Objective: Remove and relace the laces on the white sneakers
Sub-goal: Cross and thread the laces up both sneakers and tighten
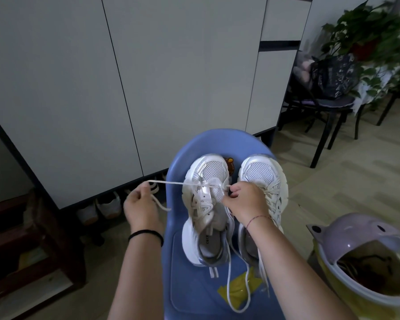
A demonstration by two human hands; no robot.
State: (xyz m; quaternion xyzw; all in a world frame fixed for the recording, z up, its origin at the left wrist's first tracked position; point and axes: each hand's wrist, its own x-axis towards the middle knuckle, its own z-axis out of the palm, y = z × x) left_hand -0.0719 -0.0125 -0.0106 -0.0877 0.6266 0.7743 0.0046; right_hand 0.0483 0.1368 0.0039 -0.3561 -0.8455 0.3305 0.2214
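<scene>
One slack loop of lace (237, 311) lies nearest you on the blue chair (185, 285). Beyond it, your left hand (140, 205) grips a taut end and your right hand (243, 199) pinches lace at the left sneaker (208, 172). The right sneaker (263, 172) looks laced, so much likely remains.

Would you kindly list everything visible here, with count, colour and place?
sneakers: two, white, side by side on the chair
lace: one, cream, taut from the left-side sneaker's eyelets out to the left
chair: one, blue, centre
cabinet: one, pale grey, behind
bin: one, lilac lid and yellow body, lower right
plant: one, green, upper right
left hand: one, grips the lace, left of the chair
right hand: one, pinches the lace at the left-side sneaker
</scene>
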